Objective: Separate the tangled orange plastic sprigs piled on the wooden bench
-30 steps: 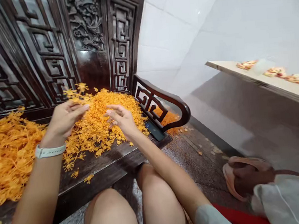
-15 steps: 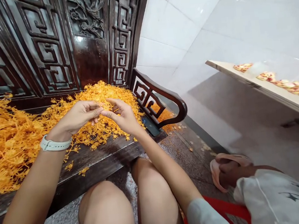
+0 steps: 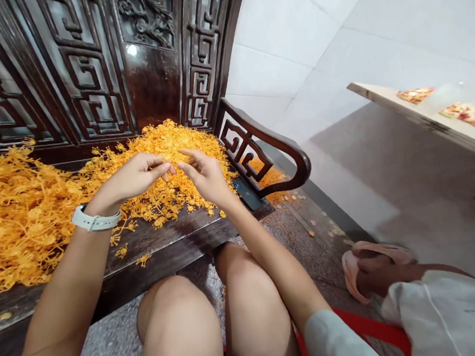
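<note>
My left hand [image 3: 142,176], with a pale watch band on its wrist, hovers above the heap of orange plastic pieces [image 3: 170,137] on the bench. Its thumb and fingers are drawn together in a pinch; whatever is between them is too small to make out. Facing it across a narrow gap, my right hand [image 3: 207,175] is over the same heap. Its thumb and forefinger are apart, with nothing visible between them. The pieces are thin and branched, with spidery ends. A larger tangled pile [image 3: 19,221] of them lies to the left.
The dark carved bench [image 3: 171,237] ends on the right in a curved armrest [image 3: 299,163]. A phone [image 3: 246,194] lies beside the armrest. Orange scraps [image 3: 264,170] are on the floor beyond. Another person's leg and sandal [image 3: 358,272] are at the right, below a wooden board [image 3: 381,97] holding colourful packets.
My hands, earlier meeting at the fingertips, have drawn slightly apart. The view has shifted a little, so the bench and heap appear further right and higher.
</note>
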The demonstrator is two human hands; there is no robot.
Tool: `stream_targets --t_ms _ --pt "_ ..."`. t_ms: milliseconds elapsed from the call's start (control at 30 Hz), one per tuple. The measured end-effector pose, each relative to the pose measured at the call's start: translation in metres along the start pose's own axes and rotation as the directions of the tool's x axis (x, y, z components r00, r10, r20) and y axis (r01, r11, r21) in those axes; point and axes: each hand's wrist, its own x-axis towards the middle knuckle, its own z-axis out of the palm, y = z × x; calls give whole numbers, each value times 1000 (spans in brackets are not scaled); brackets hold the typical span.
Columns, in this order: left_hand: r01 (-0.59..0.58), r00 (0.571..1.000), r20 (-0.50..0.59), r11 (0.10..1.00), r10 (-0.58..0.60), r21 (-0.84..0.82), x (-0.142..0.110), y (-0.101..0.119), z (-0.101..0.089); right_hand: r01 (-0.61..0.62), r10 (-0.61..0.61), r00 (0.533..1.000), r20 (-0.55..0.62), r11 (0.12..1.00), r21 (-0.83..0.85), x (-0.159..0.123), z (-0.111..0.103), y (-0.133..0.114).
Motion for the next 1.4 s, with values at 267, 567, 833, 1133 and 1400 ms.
stream_targets --t_ms 267,567,833,1133,1400 --pt "59 995 -56 932 -85 -358 3 9 26 -22 26 999 -27 990 138 1 3 1" --pt "-52 952 -287 872 -104 -487 9 8 47 199 -186 977 105 971 -134 2 2 -7" --pt "22 708 -555 799 -437 -601 30 -34 1 135 -362 434 825 931 338 -30 17 -108" --pt "-49 808 -555 916 -198 -399 18 -43 -31 -275 234 960 156 675 685 11 11 -17" --pt "-47 853 -520 987 -39 -151 15 -27 -8 -223 261 965 3 819 528 7 37 6"
